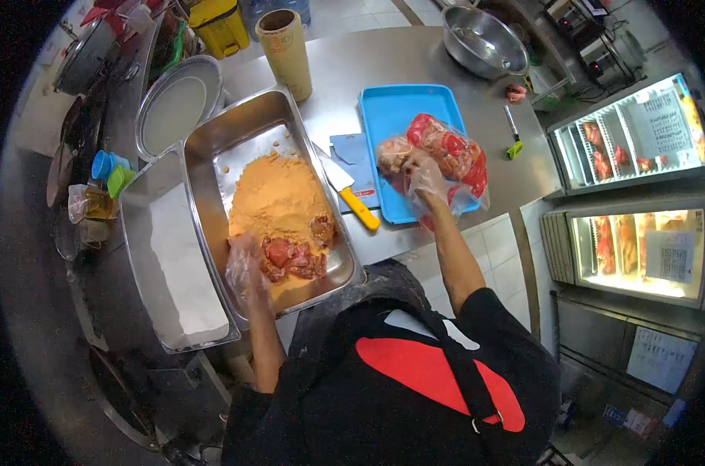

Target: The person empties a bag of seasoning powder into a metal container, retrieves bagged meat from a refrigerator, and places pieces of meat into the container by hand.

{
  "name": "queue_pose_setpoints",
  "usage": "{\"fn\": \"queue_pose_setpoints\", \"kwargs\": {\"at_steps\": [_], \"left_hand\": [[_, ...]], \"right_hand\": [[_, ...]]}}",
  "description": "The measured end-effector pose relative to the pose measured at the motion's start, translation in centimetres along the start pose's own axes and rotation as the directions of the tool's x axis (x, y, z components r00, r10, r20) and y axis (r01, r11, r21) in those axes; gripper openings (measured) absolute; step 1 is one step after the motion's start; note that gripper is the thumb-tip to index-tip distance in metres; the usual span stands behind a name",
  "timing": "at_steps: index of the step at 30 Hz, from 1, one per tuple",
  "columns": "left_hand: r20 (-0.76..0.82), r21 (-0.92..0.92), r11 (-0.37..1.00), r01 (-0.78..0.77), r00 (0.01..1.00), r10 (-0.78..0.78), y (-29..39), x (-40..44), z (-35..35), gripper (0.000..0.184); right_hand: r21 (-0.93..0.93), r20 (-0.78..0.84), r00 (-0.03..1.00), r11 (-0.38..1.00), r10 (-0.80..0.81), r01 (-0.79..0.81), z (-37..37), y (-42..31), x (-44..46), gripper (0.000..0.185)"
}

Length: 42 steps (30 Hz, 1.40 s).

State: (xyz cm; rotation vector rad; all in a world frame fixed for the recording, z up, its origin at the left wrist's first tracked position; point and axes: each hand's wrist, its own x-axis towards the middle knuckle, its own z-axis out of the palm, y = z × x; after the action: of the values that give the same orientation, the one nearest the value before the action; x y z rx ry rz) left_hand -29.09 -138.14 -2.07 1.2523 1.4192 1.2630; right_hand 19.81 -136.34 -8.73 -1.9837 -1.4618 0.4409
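A deep steel pan (212,167) holds orange breading powder (278,186), with pieces of raw red meat (294,260) lying at its near end. My left hand (246,266), in a clear plastic glove, is at the pan's near left side beside the meat; its fingers are blurred. On the blue tray (395,101) lie plastic bags of meat (449,151) with red print. My right hand (428,180), also gloved, is on the near left part of the bags, its fingers bent against the plastic. What lies under its fingertips is hidden.
A narrower pan of white powder (183,264) stands left. A yellow-handled knife (356,206) lies between pan and tray. Behind are a film roll (285,58), a round dish (177,105) and a steel bowl (484,43). A green-ended tool (513,138) lies right, near a meat scrap (515,93).
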Motion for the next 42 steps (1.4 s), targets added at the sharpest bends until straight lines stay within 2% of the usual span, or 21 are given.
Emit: {"fn": "queue_pose_setpoints", "kwargs": {"at_steps": [1,3,4,6,8,11,12,14,20,23,26,29,30,32,33,35,37,39,42], "left_hand": [[0.015,-0.164,0.984,0.072,0.997,-0.071,1.6,-0.1,1.0,0.028],[0.048,0.011,0.986,0.164,0.985,-0.165,7.6,-0.6,3.5,0.030],[0.054,0.100,0.972,0.214,0.974,-0.220,8.9,-0.9,3.8,0.032],[0.070,0.109,0.981,0.160,0.983,-0.168,4.5,-0.9,3.0,0.032],[0.048,-0.208,0.914,0.348,0.937,-0.346,5.0,-1.7,4.5,0.033],[0.066,-0.296,0.876,0.381,0.923,-0.379,1.2,-1.5,4.8,0.025],[0.057,-0.255,0.883,0.394,0.918,-0.393,1.1,-1.7,4.8,0.025],[0.029,-0.167,0.891,0.423,0.905,-0.425,4.5,-2.3,5.7,0.025],[0.096,-0.190,0.864,0.466,0.885,-0.456,6.1,-2.6,5.5,0.026],[0.051,-0.200,0.861,0.467,0.883,-0.467,8.5,-2.9,5.4,0.026],[0.022,-0.369,0.835,0.408,0.902,-0.430,2.9,-3.5,4.4,0.026],[0.074,-0.446,0.762,0.470,0.867,-0.492,3.6,-3.6,4.0,0.025],[0.060,-0.432,0.783,0.447,0.881,-0.470,3.9,-3.9,4.0,0.024],[0.036,-0.397,0.825,0.402,0.905,-0.423,4.5,-4.4,3.8,0.022],[0.046,-0.357,0.843,0.403,0.909,-0.415,4.6,-4.5,3.7,0.022],[0.077,-0.272,0.878,0.394,0.918,-0.388,4.8,-4.0,3.7,0.022],[0.095,-0.319,0.855,0.408,0.912,-0.400,4.3,-3.6,3.7,0.021],[0.084,-0.342,0.839,0.423,0.903,-0.422,4.9,-3.5,4.0,0.021],[0.056,-0.321,0.834,0.449,0.888,-0.457,8.0,-3.3,4.4,0.021]], "right_hand": [[-0.027,-0.085,0.994,0.998,-0.064,0.062,1.3,1.3,0.4,0.026],[-0.097,-0.243,0.947,0.976,-0.211,0.193,3.1,2.4,1.8,0.025],[0.028,-0.186,0.973,0.989,-0.139,0.147,3.1,1.8,2.0,0.026],[0.258,-0.043,0.999,0.966,-0.008,0.019,1.2,-0.8,1.7,0.030],[0.384,0.083,0.994,0.918,0.075,-0.101,-1.2,-2.9,1.3,0.033],[0.252,0.118,0.993,0.968,-0.021,-0.009,-1.3,-2.8,2.6,0.031],[0.186,0.121,0.990,0.982,-0.066,0.043,-1.2,-2.7,3.1,0.031],[0.074,0.150,0.982,0.991,-0.118,0.108,-0.6,-2.5,4.1,0.030],[-0.110,0.258,0.956,0.978,-0.142,0.175,1.0,-2.0,6.9,0.029],[-0.137,0.288,0.946,0.972,-0.146,0.192,1.3,-1.6,7.7,0.028],[-0.147,0.293,0.944,0.968,-0.152,0.202,1.2,-1.0,7.9,0.027],[-0.165,0.270,0.950,0.964,-0.160,0.209,1.5,0.3,7.3,0.027],[-0.170,0.263,0.951,0.962,-0.163,0.212,1.7,0.8,7.2,0.026],[-0.115,0.291,0.951,0.982,-0.108,0.147,1.7,1.6,6.9,0.026],[-0.047,0.344,0.939,0.998,-0.028,0.047,1.7,2.1,6.7,0.029],[-0.157,0.277,0.960,0.988,0.053,-0.009,1.9,2.6,6.2,0.030],[-0.268,0.185,0.983,0.961,-0.018,0.068,1.6,3.1,5.7,0.029],[-0.398,0.109,0.963,0.878,-0.245,0.268,-0.1,1.1,4.0,0.027],[-0.271,-0.149,0.895,0.887,-0.422,0.373,-2.0,-3.7,1.2,0.023]]}}
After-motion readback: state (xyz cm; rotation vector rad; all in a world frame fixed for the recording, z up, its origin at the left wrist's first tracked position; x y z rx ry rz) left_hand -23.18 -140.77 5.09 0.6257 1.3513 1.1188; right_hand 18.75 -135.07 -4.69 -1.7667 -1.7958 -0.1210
